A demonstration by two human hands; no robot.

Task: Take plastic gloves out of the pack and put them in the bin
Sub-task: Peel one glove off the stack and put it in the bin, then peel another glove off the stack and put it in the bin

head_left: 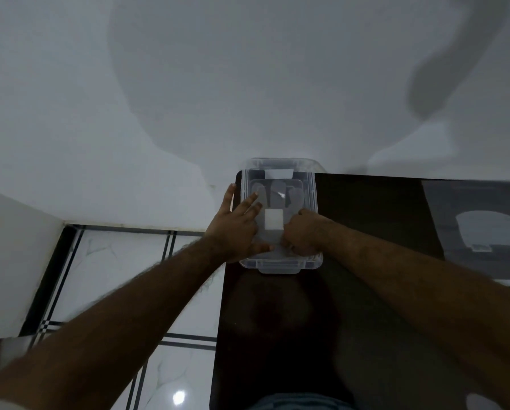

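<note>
Clear bin [313, 263] at far left bench [366, 232] corner; glove [273, 202] flat inside; left hand [236, 229] splayed open, pressing glove down; right hand [302, 233] fisted, apparently tucking near edge; pack [478, 229] far right.

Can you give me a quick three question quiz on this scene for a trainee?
1. True or false: the clear bin sits at the far left corner of the dark table.
2. Which hand lies flat with its fingers spread over the gloves in the bin? A: left hand. B: right hand.
3. Fill in: the pack lies on the table to the ___ of the bin.

Key: 1 true. 2 A; the right hand is curled inside the bin. 3 right.
</note>
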